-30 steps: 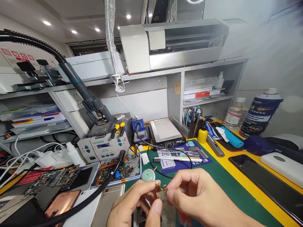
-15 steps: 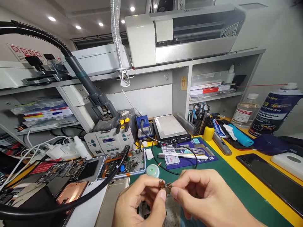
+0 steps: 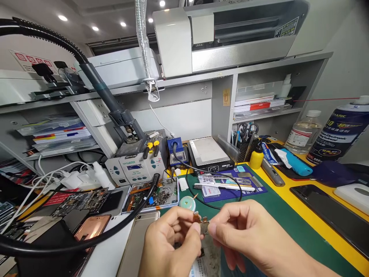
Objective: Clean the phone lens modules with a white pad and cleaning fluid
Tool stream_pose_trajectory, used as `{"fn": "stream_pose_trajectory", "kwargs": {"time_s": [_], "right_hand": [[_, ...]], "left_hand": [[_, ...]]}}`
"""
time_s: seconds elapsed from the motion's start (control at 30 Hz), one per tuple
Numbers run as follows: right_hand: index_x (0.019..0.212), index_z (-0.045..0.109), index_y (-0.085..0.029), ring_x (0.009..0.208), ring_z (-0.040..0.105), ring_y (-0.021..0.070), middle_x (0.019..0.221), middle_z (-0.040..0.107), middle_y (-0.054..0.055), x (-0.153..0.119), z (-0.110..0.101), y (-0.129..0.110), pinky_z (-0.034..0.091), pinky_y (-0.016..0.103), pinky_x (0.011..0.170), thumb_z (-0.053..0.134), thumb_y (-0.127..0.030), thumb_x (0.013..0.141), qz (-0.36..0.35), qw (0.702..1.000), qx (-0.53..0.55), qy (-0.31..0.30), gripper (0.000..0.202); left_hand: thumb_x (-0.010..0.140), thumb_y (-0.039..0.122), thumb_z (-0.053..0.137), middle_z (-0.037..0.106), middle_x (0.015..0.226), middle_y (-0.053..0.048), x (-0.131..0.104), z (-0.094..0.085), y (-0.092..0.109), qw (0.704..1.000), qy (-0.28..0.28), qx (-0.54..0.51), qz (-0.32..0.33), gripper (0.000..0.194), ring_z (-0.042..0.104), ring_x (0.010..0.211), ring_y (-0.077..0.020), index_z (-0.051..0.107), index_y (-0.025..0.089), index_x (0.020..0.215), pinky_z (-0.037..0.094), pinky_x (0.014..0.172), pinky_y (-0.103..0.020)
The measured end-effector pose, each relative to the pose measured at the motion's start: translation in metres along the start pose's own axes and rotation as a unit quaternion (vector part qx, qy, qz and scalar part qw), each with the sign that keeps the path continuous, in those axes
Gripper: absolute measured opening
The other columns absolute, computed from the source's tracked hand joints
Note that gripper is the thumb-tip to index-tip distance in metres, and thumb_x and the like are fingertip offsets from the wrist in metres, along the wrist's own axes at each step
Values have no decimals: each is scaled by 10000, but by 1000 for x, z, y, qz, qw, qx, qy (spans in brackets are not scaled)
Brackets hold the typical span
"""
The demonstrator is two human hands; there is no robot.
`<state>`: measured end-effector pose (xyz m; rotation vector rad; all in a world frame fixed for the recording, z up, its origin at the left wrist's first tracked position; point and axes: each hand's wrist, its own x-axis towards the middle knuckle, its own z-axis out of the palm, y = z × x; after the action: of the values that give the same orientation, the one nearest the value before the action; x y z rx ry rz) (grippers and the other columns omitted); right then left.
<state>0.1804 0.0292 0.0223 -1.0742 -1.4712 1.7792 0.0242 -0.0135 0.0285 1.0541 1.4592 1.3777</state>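
My left hand (image 3: 173, 242) pinches a small copper-brown flex cable (image 3: 205, 220) between thumb and forefinger, low in the middle of the head view. From the other side, the thumb and forefinger of my right hand (image 3: 250, 234) close on its right end. Fingertips cover much of the cable, so its full shape is hidden. Just behind my left fingertips lies a round, pale green spool (image 3: 187, 203). Below the hands, small parts and a whitish surface are partly covered.
A tray of small parts (image 3: 173, 198) stands left of the spool, crossed by a thick black hose (image 3: 115, 231). Behind are a soldering station (image 3: 137, 169) and a hot plate (image 3: 209, 150). A white brush (image 3: 225, 187) lies farther back. At right is a black phone (image 3: 325, 215).
Both hands still pinch the flex cable, which has turned slightly so less of its body shows. My right hand has shifted a little. The whole view has tilted slightly.
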Motion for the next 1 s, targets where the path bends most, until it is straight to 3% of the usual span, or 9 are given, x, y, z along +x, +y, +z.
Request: {"fn": "stream_pose_trajectory", "kwargs": {"time_s": [0.2, 0.67, 1.0], "right_hand": [[737, 710, -145, 438, 561, 73, 549, 596, -51, -1, 1, 1, 381, 141, 386, 655, -141, 788, 6, 1000, -9, 8, 75], [690, 681, -152, 428, 569, 81, 554, 608, -43, 3, 1, 2, 373, 150, 374, 646, -132, 762, 16, 1000, -15, 13, 83], [652, 651, -145, 408, 556, 92, 490, 589, -30, 5, -1, -3, 379, 161, 379, 701, -259, 764, 24, 999, 27, -4, 167]], "left_hand": [[625, 298, 754, 619, 497, 19, 4, -5, -1, 997, -27, -26, -61, 188, 533, 405, -72, 653, 148, 674, 414, 400, -142], [645, 301, 729, 624, 492, 9, 8, -7, -4, 997, -51, -13, -62, 201, 523, 382, -68, 675, 119, 709, 416, 388, -150], [605, 265, 746, 656, 570, 6, 5, -5, 0, 995, -43, -36, -79, 208, 533, 392, -57, 676, 127, 743, 416, 393, -147]]}}
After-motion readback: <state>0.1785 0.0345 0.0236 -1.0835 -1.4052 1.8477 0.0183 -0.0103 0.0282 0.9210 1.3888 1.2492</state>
